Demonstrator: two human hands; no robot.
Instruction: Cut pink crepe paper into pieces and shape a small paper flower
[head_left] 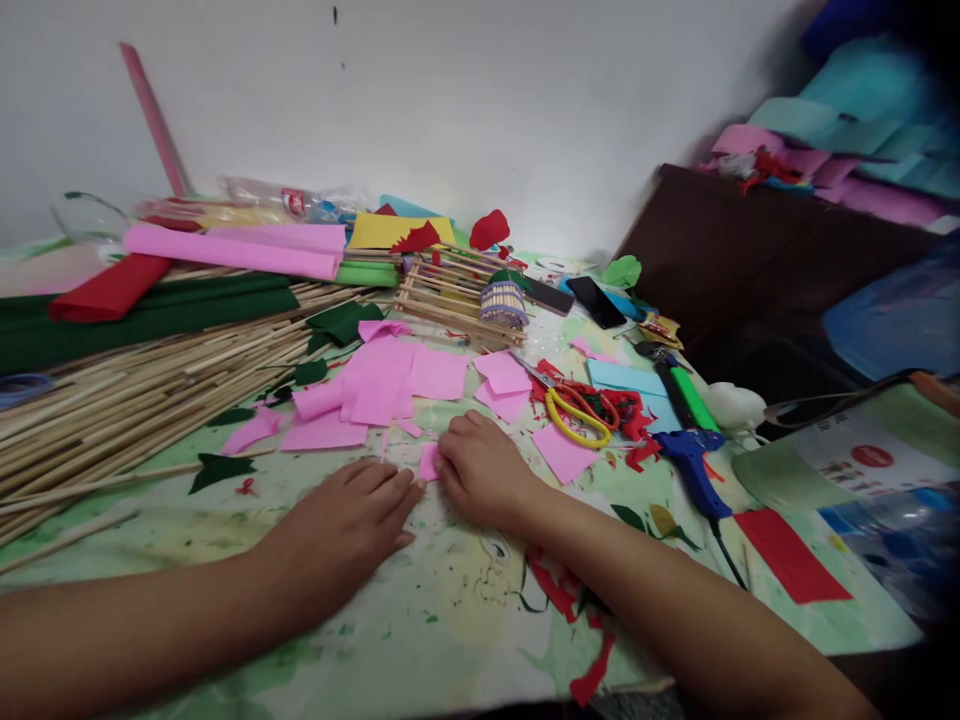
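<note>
Fingers of the right hand [484, 468] curl against a small, flat pink scrap [428, 462] inside the desk's near edge [420, 705]; any pinch is hidden. The left hand's fingers [379, 480] lie loosely extended, beside it. Beyond spread creased pink sheets [379, 380]; leftward, slender round sticks [150, 410].

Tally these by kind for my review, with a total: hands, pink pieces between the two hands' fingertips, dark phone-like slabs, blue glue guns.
Hands: 2, the left hand and the right hand
Pink piece between their fingertips: 1
Dark phone-like slabs: 2, the left slab and the right slab
Blue glue gun: 1
Total: 6
</note>
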